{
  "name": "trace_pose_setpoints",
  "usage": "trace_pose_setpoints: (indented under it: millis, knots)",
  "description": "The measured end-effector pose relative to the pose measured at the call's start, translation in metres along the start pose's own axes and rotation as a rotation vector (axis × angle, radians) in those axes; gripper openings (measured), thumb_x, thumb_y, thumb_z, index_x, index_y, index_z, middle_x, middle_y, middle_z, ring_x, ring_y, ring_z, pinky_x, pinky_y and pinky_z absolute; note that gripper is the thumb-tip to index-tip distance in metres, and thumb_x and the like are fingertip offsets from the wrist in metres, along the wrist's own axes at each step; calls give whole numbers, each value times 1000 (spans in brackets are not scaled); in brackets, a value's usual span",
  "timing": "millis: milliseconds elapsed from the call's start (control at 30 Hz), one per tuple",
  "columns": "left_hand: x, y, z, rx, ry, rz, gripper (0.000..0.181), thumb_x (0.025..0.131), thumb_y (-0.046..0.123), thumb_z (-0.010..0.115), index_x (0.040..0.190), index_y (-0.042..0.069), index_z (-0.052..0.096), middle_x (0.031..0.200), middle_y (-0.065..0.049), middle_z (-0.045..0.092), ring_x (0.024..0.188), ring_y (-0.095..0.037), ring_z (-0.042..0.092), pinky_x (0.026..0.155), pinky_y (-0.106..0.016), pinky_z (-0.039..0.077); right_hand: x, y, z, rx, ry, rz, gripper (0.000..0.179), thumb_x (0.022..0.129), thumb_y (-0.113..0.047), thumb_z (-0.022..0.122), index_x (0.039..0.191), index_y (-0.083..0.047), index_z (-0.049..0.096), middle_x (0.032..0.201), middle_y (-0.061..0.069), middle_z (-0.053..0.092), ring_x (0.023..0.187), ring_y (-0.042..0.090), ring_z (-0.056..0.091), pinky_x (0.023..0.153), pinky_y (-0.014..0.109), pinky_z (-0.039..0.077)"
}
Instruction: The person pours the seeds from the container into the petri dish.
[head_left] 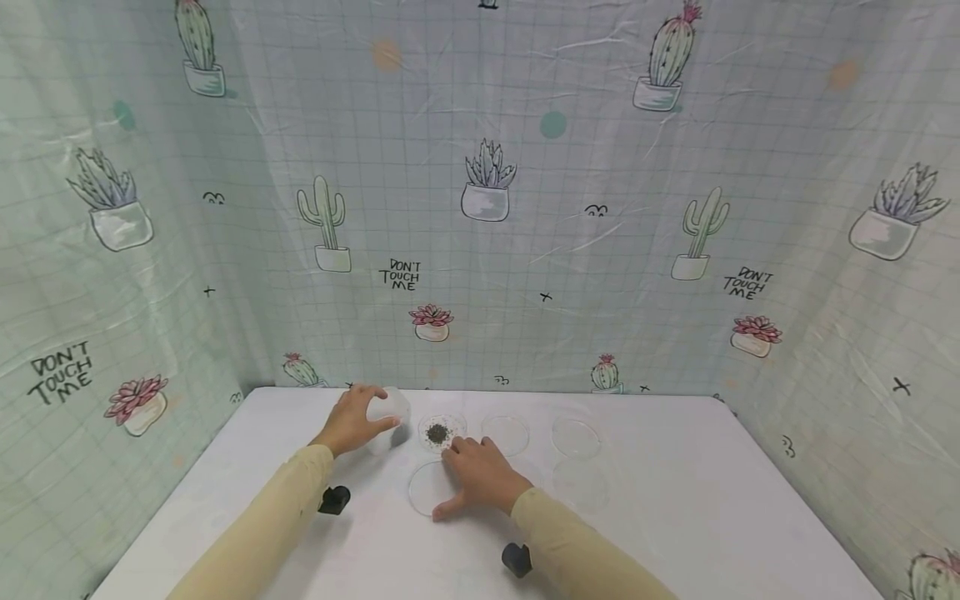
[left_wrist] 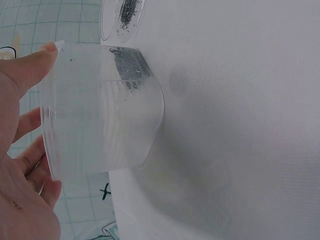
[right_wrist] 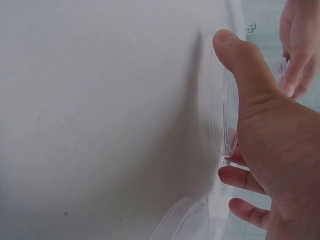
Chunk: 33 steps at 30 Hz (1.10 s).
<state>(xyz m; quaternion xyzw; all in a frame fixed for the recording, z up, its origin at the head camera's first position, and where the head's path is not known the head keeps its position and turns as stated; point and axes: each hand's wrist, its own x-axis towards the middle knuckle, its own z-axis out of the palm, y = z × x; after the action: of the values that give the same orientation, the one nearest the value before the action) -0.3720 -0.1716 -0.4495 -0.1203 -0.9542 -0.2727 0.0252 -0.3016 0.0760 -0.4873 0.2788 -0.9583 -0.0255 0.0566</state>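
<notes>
My left hand (head_left: 352,421) grips a translucent plastic tub (left_wrist: 100,115) by its rim, thumb on one side and fingers on the other. Dark granules (left_wrist: 131,65) lie at one side inside the tub, whose base is close over the white table. With thumb and fingertips at opposite edges, my right hand (head_left: 480,479) holds a clear round petri dish (head_left: 422,490) low at the table. Just behind it sits another petri dish (head_left: 422,440) with a small heap of dark granules (head_left: 437,433) in its middle.
Farther right on the white table (head_left: 675,500) stand more clear petri dishes, among them one behind my right hand (head_left: 505,418) and one at the back right (head_left: 576,421). A cactus-print sheet (head_left: 480,275) encloses the table's back and sides. Black wrist devices sit beneath both forearms.
</notes>
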Motion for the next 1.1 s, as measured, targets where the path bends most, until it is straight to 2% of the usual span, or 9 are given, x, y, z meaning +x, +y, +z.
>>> trace_pose_setpoints:
  millis: [200, 500, 700, 1100]
  knots:
    - [-1, 0, 0, 1, 6, 4, 57, 85, 41, 72, 128, 9, 54, 140, -22, 43, 129, -43, 40, 105, -63, 37, 0, 1, -6, -26, 21, -7, 97, 60, -85, 62, 129, -17, 59, 113, -2, 60, 99, 13, 60, 84, 33, 50]
    - [-1, -1, 0, 7, 4, 9, 56, 85, 41, 71, 128, 9, 54, 138, -22, 44, 127, -43, 42, 104, -62, 38, 0, 3, -13, -25, 23, 8, 95, 61, -84, 62, 129, -18, 59, 120, -1, 61, 106, 15, 61, 91, 39, 51]
    - [-1, 0, -1, 4, 8, 22, 55, 85, 41, 71, 127, 8, 55, 138, -22, 45, 126, -42, 43, 103, -61, 39, 0, 4, -14, -15, 47, 15, 91, 62, -83, 63, 127, -19, 61, 119, -1, 61, 106, 15, 60, 91, 38, 50]
    - [2, -2, 1, 0, 4, 4, 56, 84, 42, 72, 127, 10, 55, 137, -21, 45, 126, -41, 43, 104, -61, 39, 1, 9, -15, 9, 75, 39, 92, 67, -79, 64, 137, -20, 54, 128, 0, 59, 116, 16, 57, 96, 40, 48]
